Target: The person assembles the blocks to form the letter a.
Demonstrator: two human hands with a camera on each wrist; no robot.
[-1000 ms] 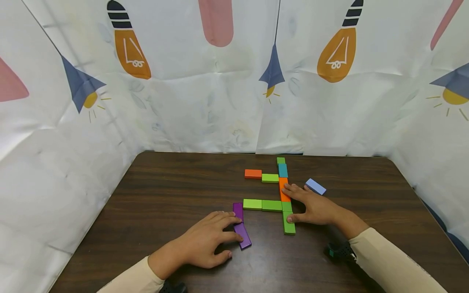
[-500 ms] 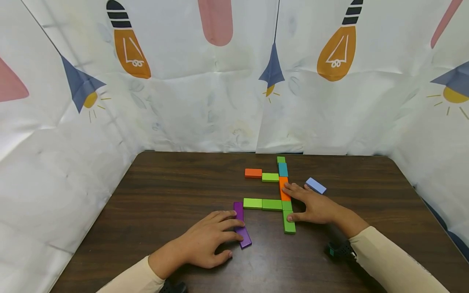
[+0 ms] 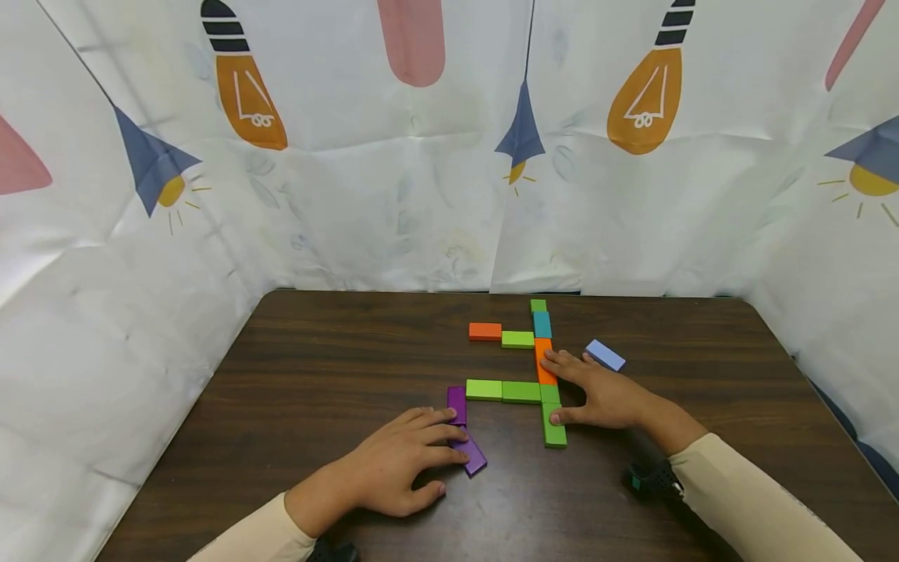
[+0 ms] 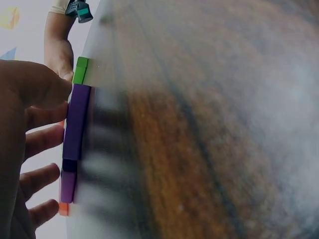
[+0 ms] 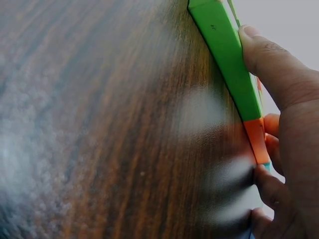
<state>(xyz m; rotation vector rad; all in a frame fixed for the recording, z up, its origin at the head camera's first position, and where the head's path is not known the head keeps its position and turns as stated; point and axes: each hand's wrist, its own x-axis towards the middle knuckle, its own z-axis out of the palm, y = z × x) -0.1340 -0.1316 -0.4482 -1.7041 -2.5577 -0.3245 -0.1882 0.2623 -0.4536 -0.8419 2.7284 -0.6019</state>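
Note:
Two purple blocks lie end to end at the left of a flat block layout; the nearer purple block (image 3: 474,457) is angled against the farther purple block (image 3: 456,396). My left hand (image 3: 393,460) rests its fingertips on both, thumb apart from them. On the other side, my right hand (image 3: 611,398) is spread out. Its fingertips touch the orange block (image 3: 544,371), and its thumb rests on the near green block (image 3: 553,433). Two light green blocks (image 3: 521,393) link this column to the purple pair. In the right wrist view the long green block (image 5: 227,59) lies under the thumb.
Farther back stand a teal block (image 3: 542,325), a small green block (image 3: 538,305), a light green block (image 3: 517,339) and a red-orange block (image 3: 485,332). A loose pale blue block (image 3: 605,355) lies beyond the right hand. The dark wooden table (image 3: 316,367) meets a printed cloth at its back edge.
The nearer purple block has turned, its near end swinging slightly to the right under my left fingertips. My right hand has stayed in place.

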